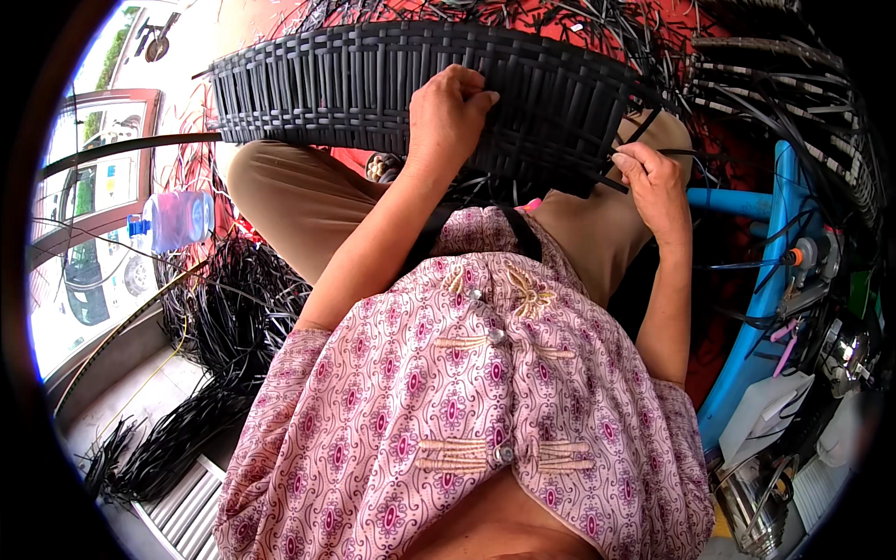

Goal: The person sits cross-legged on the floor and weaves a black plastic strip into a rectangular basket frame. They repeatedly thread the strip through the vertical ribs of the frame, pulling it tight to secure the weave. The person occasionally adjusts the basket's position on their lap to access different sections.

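Observation:
A long curved panel of woven black strips [317, 84] lies across my lap, propped over my crossed legs. My left hand [448, 117] rests on its middle with the fingers curled down and the thumb against the weave; whatever the fingertips grip is hidden. At the panel's right end my right hand [651, 182] is closed in a pinch, thumb against forefinger, at a thin black strip [611, 180] sticking out of the edge. Other loose strip ends stand out near that corner.
A heap of loose black strips [233, 317] lies on the left, near a clear plastic bottle [182, 220]. On the right stands a blue frame [784, 187] beside a metal kettle [756, 509]. More strips cover the red floor [644, 47] ahead.

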Demonstrator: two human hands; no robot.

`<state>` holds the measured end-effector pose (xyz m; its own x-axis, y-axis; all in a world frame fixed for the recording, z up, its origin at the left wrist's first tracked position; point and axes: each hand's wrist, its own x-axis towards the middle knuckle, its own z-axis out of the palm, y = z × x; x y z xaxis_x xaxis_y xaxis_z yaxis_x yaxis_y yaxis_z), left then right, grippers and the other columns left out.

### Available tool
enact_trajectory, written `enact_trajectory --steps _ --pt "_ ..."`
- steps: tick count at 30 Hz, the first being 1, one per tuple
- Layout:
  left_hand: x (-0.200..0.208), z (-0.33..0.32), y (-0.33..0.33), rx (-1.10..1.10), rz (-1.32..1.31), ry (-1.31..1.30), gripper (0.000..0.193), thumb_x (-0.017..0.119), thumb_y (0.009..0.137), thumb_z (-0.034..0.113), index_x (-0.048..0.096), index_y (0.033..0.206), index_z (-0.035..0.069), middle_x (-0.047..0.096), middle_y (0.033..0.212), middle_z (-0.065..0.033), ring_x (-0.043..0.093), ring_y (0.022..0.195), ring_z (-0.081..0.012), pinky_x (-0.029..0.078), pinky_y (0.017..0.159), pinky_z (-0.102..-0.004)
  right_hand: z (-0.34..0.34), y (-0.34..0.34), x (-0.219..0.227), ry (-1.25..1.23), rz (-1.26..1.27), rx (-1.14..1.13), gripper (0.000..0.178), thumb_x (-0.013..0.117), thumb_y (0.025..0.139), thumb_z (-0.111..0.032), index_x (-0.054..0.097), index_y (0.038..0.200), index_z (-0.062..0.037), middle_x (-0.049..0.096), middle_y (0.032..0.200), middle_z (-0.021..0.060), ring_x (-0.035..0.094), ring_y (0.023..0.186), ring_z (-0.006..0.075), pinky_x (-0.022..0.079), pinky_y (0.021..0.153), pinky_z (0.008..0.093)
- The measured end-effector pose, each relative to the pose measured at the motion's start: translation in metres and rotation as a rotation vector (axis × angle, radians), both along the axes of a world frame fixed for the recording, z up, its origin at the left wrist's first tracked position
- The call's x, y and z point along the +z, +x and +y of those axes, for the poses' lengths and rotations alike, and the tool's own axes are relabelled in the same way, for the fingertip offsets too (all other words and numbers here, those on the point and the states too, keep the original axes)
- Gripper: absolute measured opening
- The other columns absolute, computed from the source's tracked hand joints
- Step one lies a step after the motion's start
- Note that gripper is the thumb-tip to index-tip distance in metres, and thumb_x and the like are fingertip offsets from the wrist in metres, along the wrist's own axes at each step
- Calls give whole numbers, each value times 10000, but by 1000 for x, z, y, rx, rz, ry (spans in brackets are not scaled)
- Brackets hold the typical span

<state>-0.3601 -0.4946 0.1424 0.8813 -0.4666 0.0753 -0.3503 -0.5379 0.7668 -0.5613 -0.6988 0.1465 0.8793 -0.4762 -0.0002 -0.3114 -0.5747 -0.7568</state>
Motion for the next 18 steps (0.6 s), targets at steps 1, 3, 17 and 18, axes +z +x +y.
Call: enact_trajectory --steps 1,3,17,18 --pt "1 0 1 1 27 2 304 805 791 177 696 984 -30 728 851 -139 713 796 -231 550 722 -336 0 0 1 1 -4 2 175 669 930 -157 686 933 18 657 699 139 630 605 235 497 606 354" --pt "2 0 2 -6 49 -1 313 807 793 189 695 981 -34 730 854 -142 714 802 -233 550 736 -334 0 -1 2 3 -1 6 174 665 930 -152 685 931 20 656 696 142 631 605 238 495 604 354" --pt "0 10 9 -176 -94 48 303 767 820 232 692 961 -25 716 874 -167 705 822 -297 533 750 -382 0 7 2 8 69 -38 203 667 930 -192 681 918 11 648 676 139 634 602 248 492 600 363" --pt "1 11 13 -226 -167 109 294 762 820 232 691 952 -21 709 868 -171 698 826 -316 530 752 -390 0 9 3 -14 50 -18 204 666 930 -194 679 914 9 646 680 148 635 607 264 492 602 370"
